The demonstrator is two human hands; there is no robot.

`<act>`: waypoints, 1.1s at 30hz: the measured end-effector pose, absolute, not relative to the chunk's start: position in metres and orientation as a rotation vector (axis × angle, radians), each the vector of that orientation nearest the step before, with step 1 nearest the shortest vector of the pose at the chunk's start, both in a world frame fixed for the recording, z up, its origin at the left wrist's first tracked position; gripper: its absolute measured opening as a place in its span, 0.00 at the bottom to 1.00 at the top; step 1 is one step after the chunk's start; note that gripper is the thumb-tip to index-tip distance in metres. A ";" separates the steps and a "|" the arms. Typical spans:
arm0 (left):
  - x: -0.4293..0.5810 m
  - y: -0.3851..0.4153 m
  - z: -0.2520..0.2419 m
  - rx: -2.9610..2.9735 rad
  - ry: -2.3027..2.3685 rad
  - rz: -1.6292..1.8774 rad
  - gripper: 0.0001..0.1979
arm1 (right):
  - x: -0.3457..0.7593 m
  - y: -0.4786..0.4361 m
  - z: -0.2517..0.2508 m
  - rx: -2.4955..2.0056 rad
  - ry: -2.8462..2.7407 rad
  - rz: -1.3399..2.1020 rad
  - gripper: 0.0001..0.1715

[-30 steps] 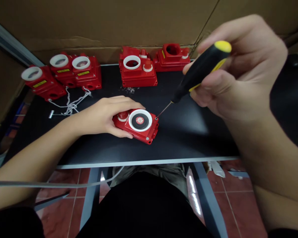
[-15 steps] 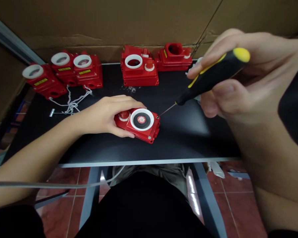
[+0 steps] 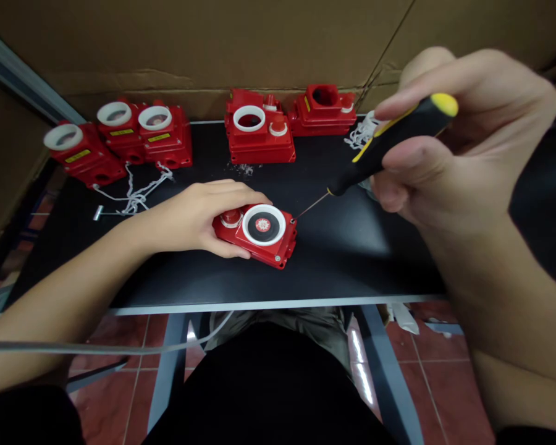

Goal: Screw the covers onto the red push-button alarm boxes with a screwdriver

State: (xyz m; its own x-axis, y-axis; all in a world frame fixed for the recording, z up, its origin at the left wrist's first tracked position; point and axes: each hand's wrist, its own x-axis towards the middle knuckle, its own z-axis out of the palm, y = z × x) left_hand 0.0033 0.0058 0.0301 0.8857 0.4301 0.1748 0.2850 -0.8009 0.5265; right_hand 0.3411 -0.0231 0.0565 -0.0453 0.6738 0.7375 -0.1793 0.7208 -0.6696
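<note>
On the black tabletop lies a red housing [image 3: 259, 248] with a white ring, a black disc inside it and a red knob at its left end. My left hand [image 3: 208, 216] is wrapped round that left end, thumb on the near side and fingers over the far side. In my right hand [image 3: 454, 136] is a screwdriver [image 3: 375, 151] with a black and yellow handle, held at a slant. Its thin shaft reaches down to the screw [image 3: 293, 220] at the housing's upper right corner. Another screw [image 3: 277, 258] shows at the lower right corner.
Several red housings [image 3: 167, 137] with white rings stand at the back left, white cords [image 3: 136, 198] trailing from them to a small metal bar [image 3: 98, 212]. More red housings [image 3: 262, 147] stand at the back middle, before a cardboard wall [image 3: 204, 49]. White crumbs [image 3: 245, 169] lie nearby.
My right hand has turned slightly round the screwdriver handle and shifted a little left, with the tip staying at the corner screw. My left hand keeps its hold on the housing.
</note>
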 end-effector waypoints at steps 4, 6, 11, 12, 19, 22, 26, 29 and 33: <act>0.004 0.006 0.029 2.561 0.505 0.401 0.34 | 0.345 -0.025 0.056 -0.543 -1.454 0.696 0.29; 0.004 0.006 0.029 2.558 0.501 0.405 0.34 | 0.346 -0.026 0.054 -0.546 -1.447 0.724 0.27; 0.004 0.006 0.029 2.556 0.513 0.406 0.34 | 0.349 -0.023 0.051 -0.482 -1.448 0.753 0.23; 0.004 0.006 0.029 2.558 0.516 0.405 0.34 | 0.350 -0.022 0.051 -0.483 -1.450 0.764 0.23; 0.003 0.006 0.029 2.551 0.524 0.403 0.35 | 0.339 -0.032 0.048 -0.388 -1.546 0.864 0.15; 0.003 0.006 0.029 2.558 0.524 0.391 0.36 | 0.334 -0.043 0.047 -0.414 -1.490 0.948 0.14; 0.003 0.006 0.029 2.554 0.533 0.387 0.36 | 0.334 -0.045 0.051 -0.460 -1.469 0.932 0.12; 0.003 0.006 0.030 2.549 0.537 0.383 0.35 | 0.337 -0.035 0.054 -0.421 -1.488 0.804 0.17; 0.003 0.005 0.030 2.551 0.530 0.391 0.34 | 0.342 -0.027 0.059 -0.422 -1.550 0.698 0.24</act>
